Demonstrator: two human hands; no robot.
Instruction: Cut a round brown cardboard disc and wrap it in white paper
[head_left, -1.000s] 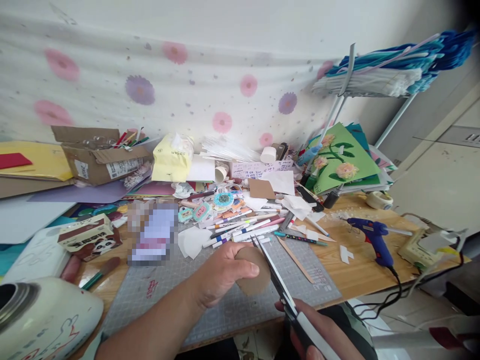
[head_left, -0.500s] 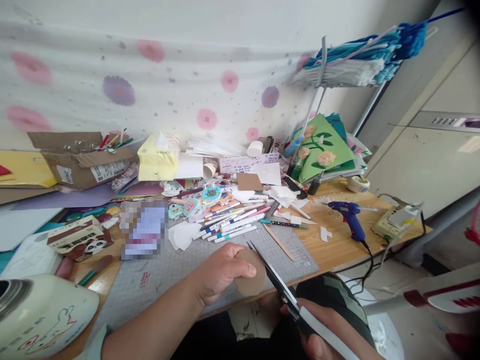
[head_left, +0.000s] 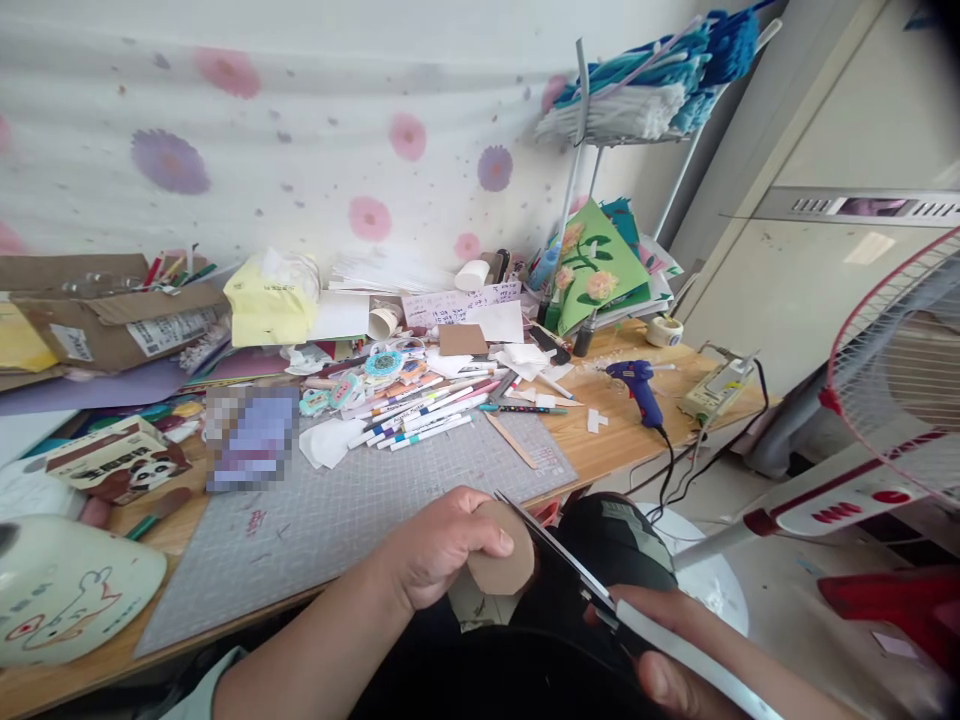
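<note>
Left hand [head_left: 446, 548] pinching 1 round cardboard piece [head_left: 505, 573], right hand [head_left: 673, 609] gripping scissors [head_left: 577, 569], both near the grey cutting mat [head_left: 345, 520], blue glue gun [head_left: 639, 392] right of mat.

Cardboard piece [head_left: 514, 568] is plain tan, cutting mat [head_left: 315, 520] is gridded grey, glue gun [head_left: 641, 390] right of the mat's blue, and the cloth [head_left: 300, 200] behind it's white with pink/purple flowers.

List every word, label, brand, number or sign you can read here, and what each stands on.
"Acrylic": white marker; the next word is blurred.
Too small or blurred to read: writing on the paper, panda box, carton, yellow packet, cutting mat and jar.
</note>
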